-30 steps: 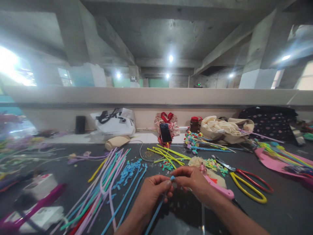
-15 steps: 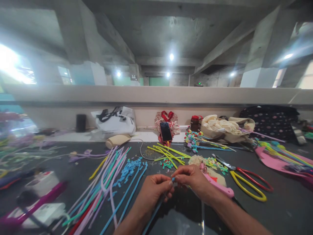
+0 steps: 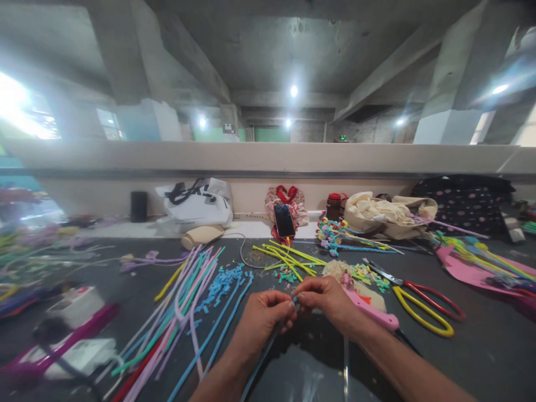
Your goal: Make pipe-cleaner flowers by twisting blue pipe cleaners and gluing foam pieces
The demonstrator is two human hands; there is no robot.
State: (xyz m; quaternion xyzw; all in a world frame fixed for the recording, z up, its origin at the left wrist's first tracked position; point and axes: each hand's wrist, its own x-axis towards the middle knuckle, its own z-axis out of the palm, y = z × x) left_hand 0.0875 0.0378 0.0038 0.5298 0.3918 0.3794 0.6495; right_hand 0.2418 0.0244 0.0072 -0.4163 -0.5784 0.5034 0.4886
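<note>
My left hand (image 3: pixel 268 314) pinches a blue pipe cleaner (image 3: pixel 263 360), whose long end runs down toward the lower edge of the view. Thumb and fingers of my right hand (image 3: pixel 325 300) are closed on the pipe cleaner's upper tip, right against the left fingertips. What exactly sits between the fingers is mostly hidden. Close beside my right hand lies a pink glue gun (image 3: pixel 374 314), partly covered by the hand, and a thin clear stick (image 3: pixel 346 365) shows under that wrist. Short blue pieces (image 3: pixel 226 282) are heaped left of my left hand.
Left lie long pastel pipe cleaners (image 3: pixel 188 304); yellow-green ones (image 3: pixel 280 259) are beyond my hands. Scissors (image 3: pixel 404 285) with red and yellow handles rest at right. Behind stand a phone (image 3: pixel 284 221), a white bag (image 3: pixel 201 206), beaded stems (image 3: pixel 333 234) and a cloth bag (image 3: pixel 377 215).
The view has tilted slightly, so the background sits a little higher. Both hands stay together on the blue pipe cleaner, with only a small shift of the fingers.
</note>
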